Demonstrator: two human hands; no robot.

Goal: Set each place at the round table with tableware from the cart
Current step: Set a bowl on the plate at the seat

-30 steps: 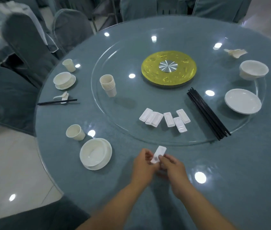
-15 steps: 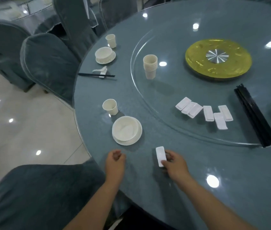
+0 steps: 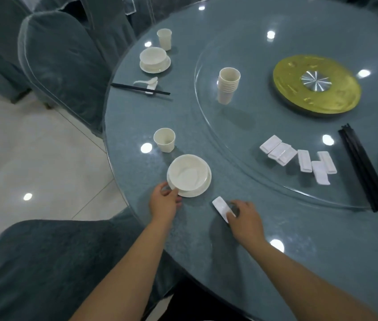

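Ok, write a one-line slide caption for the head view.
Left hand grips the bowl on its saucer while right hand places a chopstick rest beside it.

Bowl on plate, cup behind, rest right.

No legible text, seemingly, anywhere.

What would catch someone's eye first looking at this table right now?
Probably the two hands at the near edge: the left hand grips the rim of the bowl on its saucer, and the right hand holds a white chopstick rest on the table. Next, the yellow disc at the turntable's centre.
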